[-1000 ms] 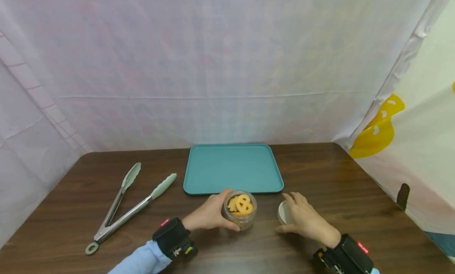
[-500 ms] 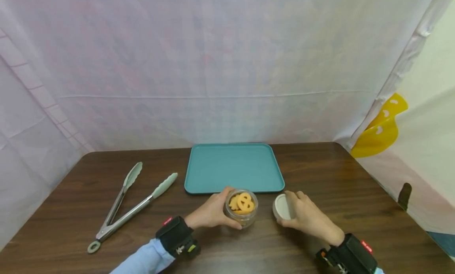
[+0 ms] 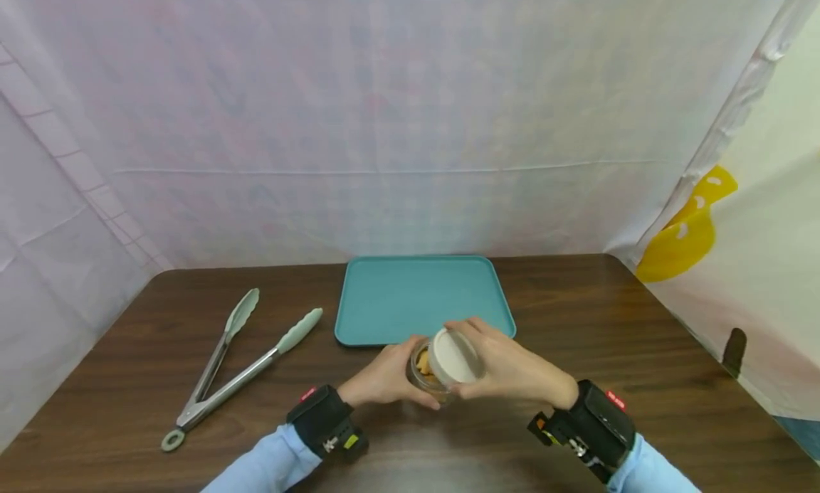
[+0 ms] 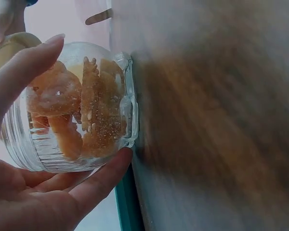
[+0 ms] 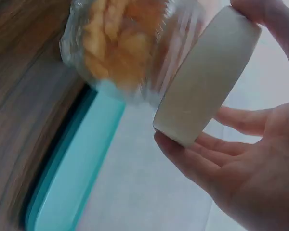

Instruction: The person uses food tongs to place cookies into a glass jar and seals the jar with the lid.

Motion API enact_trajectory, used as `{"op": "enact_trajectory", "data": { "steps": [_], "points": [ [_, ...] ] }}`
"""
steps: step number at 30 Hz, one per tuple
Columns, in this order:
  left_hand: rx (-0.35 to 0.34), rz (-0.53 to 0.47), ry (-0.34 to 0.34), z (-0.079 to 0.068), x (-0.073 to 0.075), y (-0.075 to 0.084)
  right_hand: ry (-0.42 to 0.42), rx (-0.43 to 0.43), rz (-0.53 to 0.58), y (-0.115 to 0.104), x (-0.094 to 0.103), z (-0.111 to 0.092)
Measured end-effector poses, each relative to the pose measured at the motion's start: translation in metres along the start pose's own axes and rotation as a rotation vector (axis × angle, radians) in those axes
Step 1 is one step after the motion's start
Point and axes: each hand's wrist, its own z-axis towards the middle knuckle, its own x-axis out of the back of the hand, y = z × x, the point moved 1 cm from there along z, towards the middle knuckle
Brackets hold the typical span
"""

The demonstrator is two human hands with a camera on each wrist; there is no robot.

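My left hand point(image 3: 387, 377) grips a clear jar point(image 4: 48, 156) standing on the table, thumb and fingers round its sides. Orange-brown biscuits point(image 4: 94, 96) fill the jar; one edge of them shows past the lid in the head view. The round white lid point(image 5: 207, 79) is held by its edge between thumb and fingers of my right hand point(image 3: 509, 365). It sits tilted at the jar's mouth, covering the right part of it. In the right wrist view the lid leans against or close to the jar's rim; I cannot tell whether it touches all round.
A teal tray point(image 3: 416, 294) lies behind the jar, near the table's back edge. To the left, metal tongs point(image 3: 237, 385) with pale green tips lie spread on the dark wood table point(image 3: 576, 308). Pale cloth point(image 3: 371, 123) hangs behind the table.
My right hand has gripped the lid, lifted it off the table and carried it left to the jar's mouth. My left hand has kept hold of the jar in nearly the same place.
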Motion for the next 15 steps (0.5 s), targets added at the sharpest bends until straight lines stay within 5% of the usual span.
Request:
{"op": "enact_trajectory", "data": {
  "steps": [15],
  "points": [
    [-0.017, -0.038, 0.001, 0.001, -0.001, -0.005, -0.144, 0.029, -0.055, -0.008, -0.011, 0.023]
  ]
}}
